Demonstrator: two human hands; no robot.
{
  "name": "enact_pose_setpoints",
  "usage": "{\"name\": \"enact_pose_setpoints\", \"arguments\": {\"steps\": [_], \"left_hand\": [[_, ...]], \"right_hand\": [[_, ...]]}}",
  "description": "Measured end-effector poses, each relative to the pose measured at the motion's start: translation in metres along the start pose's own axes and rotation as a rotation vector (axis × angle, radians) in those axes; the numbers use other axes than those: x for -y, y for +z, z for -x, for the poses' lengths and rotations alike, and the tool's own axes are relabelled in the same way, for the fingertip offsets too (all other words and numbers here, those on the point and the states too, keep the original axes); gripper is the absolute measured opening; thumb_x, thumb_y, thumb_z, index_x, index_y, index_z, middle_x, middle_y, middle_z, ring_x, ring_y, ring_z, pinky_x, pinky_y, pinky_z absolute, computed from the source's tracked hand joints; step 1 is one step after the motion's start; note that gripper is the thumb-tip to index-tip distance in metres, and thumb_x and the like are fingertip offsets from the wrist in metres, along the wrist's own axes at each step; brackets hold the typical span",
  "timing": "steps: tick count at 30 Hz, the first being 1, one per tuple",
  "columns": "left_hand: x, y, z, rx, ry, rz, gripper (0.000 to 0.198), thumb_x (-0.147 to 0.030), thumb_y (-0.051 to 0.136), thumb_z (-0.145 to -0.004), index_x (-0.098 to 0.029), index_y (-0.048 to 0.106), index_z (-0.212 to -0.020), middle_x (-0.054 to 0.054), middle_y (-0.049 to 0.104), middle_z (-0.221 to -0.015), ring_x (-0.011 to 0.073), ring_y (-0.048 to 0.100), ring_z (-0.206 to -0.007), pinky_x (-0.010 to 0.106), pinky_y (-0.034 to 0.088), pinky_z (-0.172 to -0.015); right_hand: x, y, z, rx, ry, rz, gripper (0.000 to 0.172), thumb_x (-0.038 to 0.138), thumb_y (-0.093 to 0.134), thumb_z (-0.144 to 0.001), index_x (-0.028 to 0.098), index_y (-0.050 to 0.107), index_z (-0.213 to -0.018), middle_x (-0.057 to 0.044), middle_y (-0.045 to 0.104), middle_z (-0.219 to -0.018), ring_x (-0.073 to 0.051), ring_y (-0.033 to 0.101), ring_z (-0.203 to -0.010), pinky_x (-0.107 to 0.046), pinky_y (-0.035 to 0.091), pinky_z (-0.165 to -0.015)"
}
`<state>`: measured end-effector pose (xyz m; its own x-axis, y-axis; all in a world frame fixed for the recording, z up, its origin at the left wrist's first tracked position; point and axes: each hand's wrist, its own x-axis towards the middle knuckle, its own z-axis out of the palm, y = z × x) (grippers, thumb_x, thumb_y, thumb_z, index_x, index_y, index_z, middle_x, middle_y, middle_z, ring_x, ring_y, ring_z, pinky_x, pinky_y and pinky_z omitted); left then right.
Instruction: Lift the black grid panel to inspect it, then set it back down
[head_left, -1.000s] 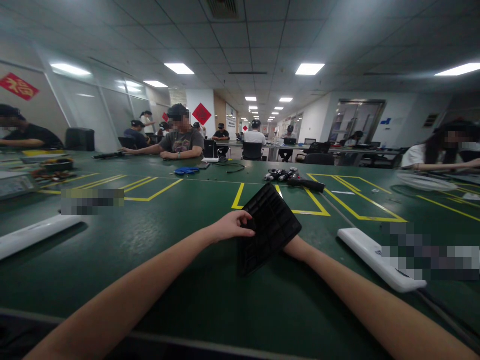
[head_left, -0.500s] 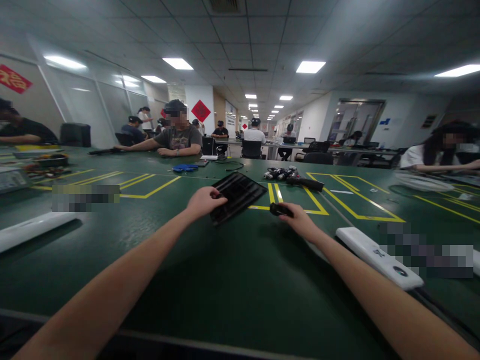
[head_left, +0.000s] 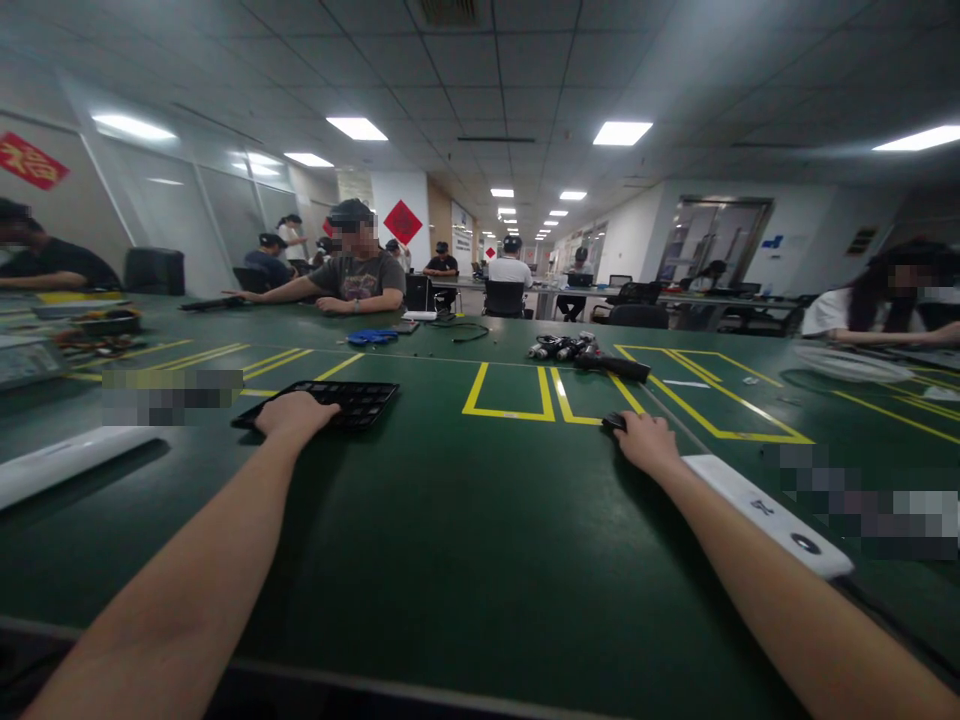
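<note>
My left hand (head_left: 296, 415) grips the near left part of a flat black gridded tray (head_left: 367, 400), with the thumb stretched across its top. The tray lies at or just above the green table and has rows of small squares; its left part is partly hidden by my hand. Well to the right, my right hand (head_left: 649, 442) is closed around a small dark rounded object (head_left: 613, 421), low over the table by a yellow tape line. My fingers cover most of that object, so its kind does not show.
Yellow tape outlines (head_left: 510, 414) mark the green table (head_left: 465, 560). A white power strip (head_left: 765, 510) lies beside my right forearm. Farther back are a cluster of dark and silvery parts (head_left: 566, 347), a black rod-like piece (head_left: 619, 368) and a blue item (head_left: 373, 337). A person (head_left: 360, 270) sits opposite.
My left hand has moved the black tray left and lowered it from a tilted pose to nearly flat. My right hand has shifted right with the small dark object.
</note>
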<state>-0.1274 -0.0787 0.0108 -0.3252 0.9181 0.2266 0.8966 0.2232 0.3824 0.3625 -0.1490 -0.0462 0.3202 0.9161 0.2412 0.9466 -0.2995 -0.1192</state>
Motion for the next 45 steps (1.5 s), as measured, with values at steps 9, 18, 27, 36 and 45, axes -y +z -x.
{"name": "enact_pose_setpoints", "arguments": {"steps": [9,18,27,36,45], "left_hand": [[-0.076,0.028,0.035,-0.103,0.398,-0.038,0.036,-0.003,0.037,-0.071,-0.011,0.057,-0.1,0.011,0.06,-0.104,0.0199,0.053,-0.1,0.027,0.04,-0.087],[-0.094,0.072,0.06,0.224,0.664,-0.058,0.044,0.0,0.032,-0.074,-0.012,0.055,-0.109,0.01,0.055,-0.116,0.0193,0.051,-0.107,0.03,0.039,-0.092],[-0.119,0.06,0.114,0.05,0.942,0.01,0.042,-0.034,0.039,-0.085,-0.012,0.048,-0.119,0.013,0.047,-0.127,0.0232,0.037,-0.122,0.039,0.027,-0.102],[-0.137,0.05,0.167,0.417,1.143,0.048,0.043,-0.041,0.034,-0.088,-0.016,0.049,-0.12,0.01,0.046,-0.128,0.0216,0.042,-0.117,0.036,0.034,-0.095],[-0.118,0.048,0.095,-0.012,0.737,-0.277,0.028,-0.029,0.042,-0.084,-0.011,0.057,-0.1,0.014,0.051,-0.103,0.0237,0.049,-0.097,0.034,0.041,-0.082]], "right_hand": [[0.036,-0.009,0.02,-0.148,-0.191,-0.011,0.054,0.035,0.036,-0.084,0.006,0.037,-0.129,-0.018,0.035,-0.136,-0.034,0.021,-0.128,-0.055,0.015,-0.101],[0.08,-0.013,0.065,0.3,-0.542,-0.165,0.066,0.054,0.018,-0.085,0.015,0.025,-0.137,-0.008,0.018,-0.146,-0.026,0.011,-0.134,-0.05,0.007,-0.106],[0.079,-0.021,0.062,0.209,-0.554,-0.187,0.057,0.048,0.022,-0.087,0.015,0.037,-0.132,-0.01,0.034,-0.139,-0.027,0.025,-0.129,-0.05,0.016,-0.104],[0.022,-0.017,0.016,-0.228,-0.135,0.056,0.054,0.032,0.038,-0.083,0.01,0.032,-0.132,-0.015,0.031,-0.139,-0.033,0.02,-0.129,-0.055,0.017,-0.1],[0.004,-0.006,0.01,0.007,-0.032,0.123,0.037,0.035,0.037,-0.082,0.012,0.052,-0.108,-0.017,0.054,-0.113,-0.034,0.045,-0.108,-0.054,0.032,-0.086]]}}
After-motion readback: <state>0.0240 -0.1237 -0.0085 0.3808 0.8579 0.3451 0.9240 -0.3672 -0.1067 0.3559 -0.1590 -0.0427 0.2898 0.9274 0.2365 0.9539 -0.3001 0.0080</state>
